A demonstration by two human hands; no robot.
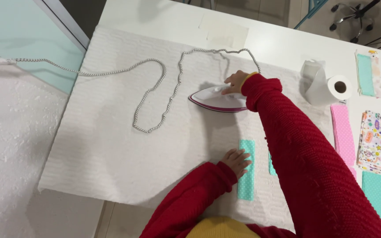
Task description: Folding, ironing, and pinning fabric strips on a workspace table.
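Our right hand [236,81] grips the white-and-magenta iron [217,99] at twelve o'clock on the white pad [111,141]. Our left hand [237,162] lies flat, fingers spread, on the teal dotted strip [246,176] near the pad's six o'clock edge. The cord [155,94] loops toward nine o'clock; bare pad lies below it.

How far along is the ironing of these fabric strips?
Barely begun, apparently. Done: a white padded mat covers the table. In hand: the left hand flattens a teal dotted fabric strip; the right hand holds the white-and-magenta iron away from it. Left: pink dotted strip and patterned pieces wait aside.
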